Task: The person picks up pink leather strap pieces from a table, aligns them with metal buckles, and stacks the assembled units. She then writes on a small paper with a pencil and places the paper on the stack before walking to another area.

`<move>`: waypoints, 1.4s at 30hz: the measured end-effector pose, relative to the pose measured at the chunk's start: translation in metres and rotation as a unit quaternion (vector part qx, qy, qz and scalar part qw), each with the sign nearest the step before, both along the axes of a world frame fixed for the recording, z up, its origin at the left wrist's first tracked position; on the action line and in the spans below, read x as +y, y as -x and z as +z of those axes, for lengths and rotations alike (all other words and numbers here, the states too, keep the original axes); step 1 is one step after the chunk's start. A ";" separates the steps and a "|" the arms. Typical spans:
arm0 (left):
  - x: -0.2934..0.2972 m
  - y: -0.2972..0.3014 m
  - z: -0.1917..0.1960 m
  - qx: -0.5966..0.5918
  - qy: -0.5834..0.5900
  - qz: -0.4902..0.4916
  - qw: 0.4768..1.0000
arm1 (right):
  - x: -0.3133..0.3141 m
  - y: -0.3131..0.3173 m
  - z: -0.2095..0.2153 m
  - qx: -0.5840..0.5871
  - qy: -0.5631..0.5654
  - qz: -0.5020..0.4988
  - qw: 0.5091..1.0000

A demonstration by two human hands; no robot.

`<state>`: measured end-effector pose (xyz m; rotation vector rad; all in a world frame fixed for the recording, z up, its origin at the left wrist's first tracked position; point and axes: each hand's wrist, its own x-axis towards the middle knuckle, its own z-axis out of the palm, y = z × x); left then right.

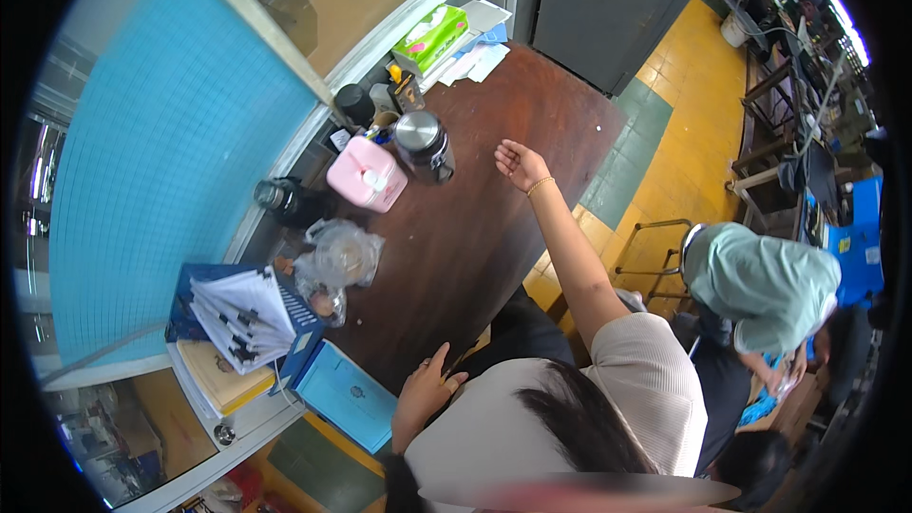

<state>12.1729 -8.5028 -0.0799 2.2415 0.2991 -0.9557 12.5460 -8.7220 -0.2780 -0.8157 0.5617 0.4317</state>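
My right hand (521,164) is held out over the dark wooden table (475,228), palm turned up and fingers loosely bent, with nothing in it. A thin bracelet circles that wrist. To its left stands a dark thermos jar (424,145) with a steel lid, apart from the hand. Beside the jar is a pink box (367,175) with a white piece on top. Close to my body, my left hand (427,397) has thumb and forefinger apart and holds nothing visible. A light-blue folder (347,397) lies just left of it.
Along the window ledge are a green tissue pack (430,38), papers (480,62) and a black bottle (285,199). A clear plastic bag (347,252) lies near a file box (247,318) full of clipped papers. At right, a seated person in a pale green shirt (760,285) handles something blue.
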 end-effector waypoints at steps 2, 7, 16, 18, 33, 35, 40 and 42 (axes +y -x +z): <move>-0.013 -0.036 -0.005 0.008 0.015 0.011 1.000 | -0.005 -0.045 -0.001 0.018 -0.036 -0.007 0.999; -0.025 -0.105 -0.027 0.019 -0.048 -0.069 0.996 | -0.007 -0.116 -0.014 0.068 -0.075 -0.047 0.994; -0.027 -0.156 -0.044 -0.014 -0.041 0.026 0.999 | 0.000 -0.181 -0.026 0.043 -0.102 -0.086 0.990; -0.029 -0.163 -0.069 -0.084 0.008 0.054 0.995 | 0.000 -0.189 -0.029 0.033 -0.089 -0.086 0.992; -0.052 -0.244 -0.088 0.124 -0.057 0.031 0.990 | -0.005 -0.220 -0.036 0.013 -0.101 -0.083 0.991; -0.053 -0.243 -0.089 0.129 -0.055 0.027 0.990 | -0.001 -0.224 -0.037 0.004 -0.097 -0.084 0.992; -0.058 -0.243 -0.090 0.137 -0.060 0.021 0.988 | 0.005 -0.229 -0.038 -0.007 -0.086 -0.078 0.993; -0.061 -0.243 -0.091 0.139 -0.062 0.021 0.988 | 0.005 -0.228 -0.038 -0.013 -0.082 -0.078 0.994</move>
